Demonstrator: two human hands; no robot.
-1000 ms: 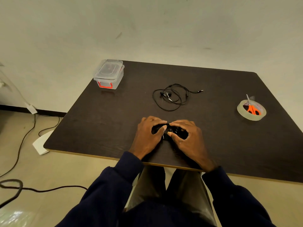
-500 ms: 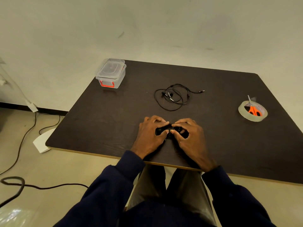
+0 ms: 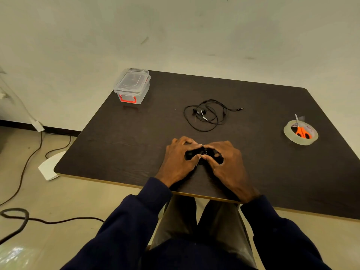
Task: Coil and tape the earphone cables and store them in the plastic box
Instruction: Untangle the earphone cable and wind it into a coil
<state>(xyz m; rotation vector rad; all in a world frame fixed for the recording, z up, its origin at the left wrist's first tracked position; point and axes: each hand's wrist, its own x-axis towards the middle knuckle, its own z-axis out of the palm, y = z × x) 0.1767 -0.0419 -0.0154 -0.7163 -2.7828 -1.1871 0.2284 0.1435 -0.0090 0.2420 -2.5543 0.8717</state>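
A small black coil of earphone cable [image 3: 203, 152] lies on the dark table [image 3: 272, 172] near its front edge. My left hand [image 3: 178, 159] and my right hand [image 3: 227, 162] meet over it, thumbs and forefingers pinching the coil from both sides; most of it is hidden under the fingers. A second black earphone cable [image 3: 207, 114] lies loose and tangled further back at the table's middle. The clear plastic box [image 3: 133, 85] with a lid and red latch stands closed at the far left corner. A roll of clear tape [image 3: 300, 133] sits at the right.
Orange-handled scissors [image 3: 301, 131] lie inside the tape roll's hole. Black cables [image 3: 29, 217] run over the floor to the left, beside a white foot [image 3: 49, 166]. A pale wall stands behind the table.
My fingertips have drawn closer together over the coil. The view has shifted slightly; the loose cable, box and tape stay where they were.
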